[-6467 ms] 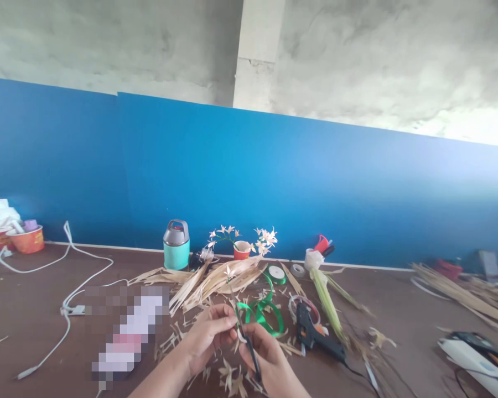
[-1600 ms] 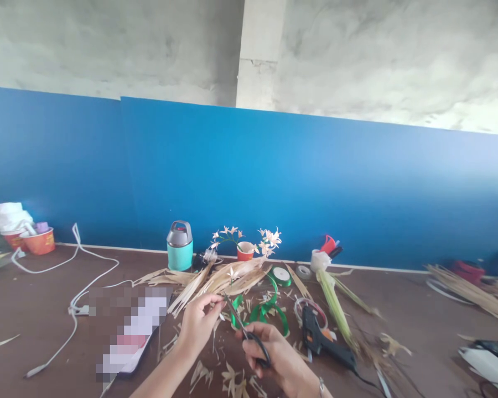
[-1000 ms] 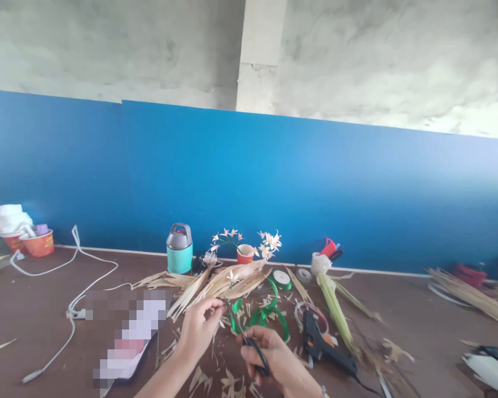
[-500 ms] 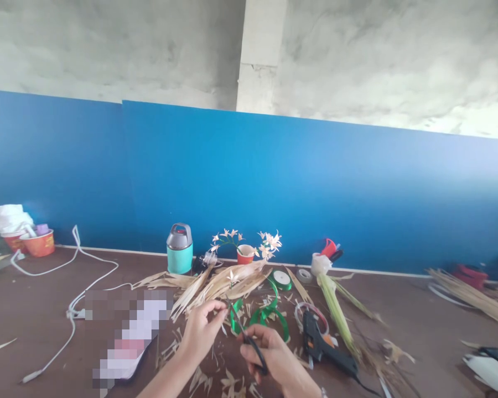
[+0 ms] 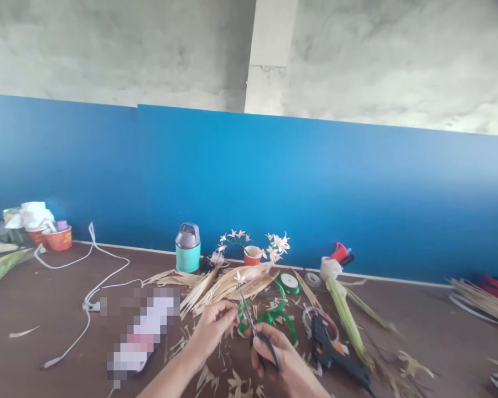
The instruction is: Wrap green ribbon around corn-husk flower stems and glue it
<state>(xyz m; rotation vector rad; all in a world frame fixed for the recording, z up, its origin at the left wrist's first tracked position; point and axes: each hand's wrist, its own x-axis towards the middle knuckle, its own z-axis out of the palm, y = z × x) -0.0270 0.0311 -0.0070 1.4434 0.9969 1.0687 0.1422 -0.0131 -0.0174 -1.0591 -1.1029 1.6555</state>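
Observation:
My left hand [image 5: 221, 319] is closed in a pinch, thumb against fingertips. Just above the pinch stands a small pale flower [image 5: 239, 278]; its thin stem seems to run down into the fingers but hardly shows. My right hand [image 5: 276, 349] has its fingers in the black handles of a pair of scissors [image 5: 266, 349]. The blades point up and away, with their tips close beneath the flower and right beside the left fingertips. Behind the blades lies green ribbon [image 5: 289, 327], looped on the table among pale scraps.
Dried husks [image 5: 228, 287] lie beyond the hands. Behind them stand a teal flask [image 5: 188, 257], a red paper cup [image 5: 253, 255] and pale flowers [image 5: 279, 243]. A ribbon spool [image 5: 289, 282] and glue gun [image 5: 327, 354] are to the right, a white cable [image 5: 108, 282] left.
The whole view has swung slightly left, so things appear further right. My left hand keeps its pinch. The scissors' blades now reach higher, up to just under the flower.

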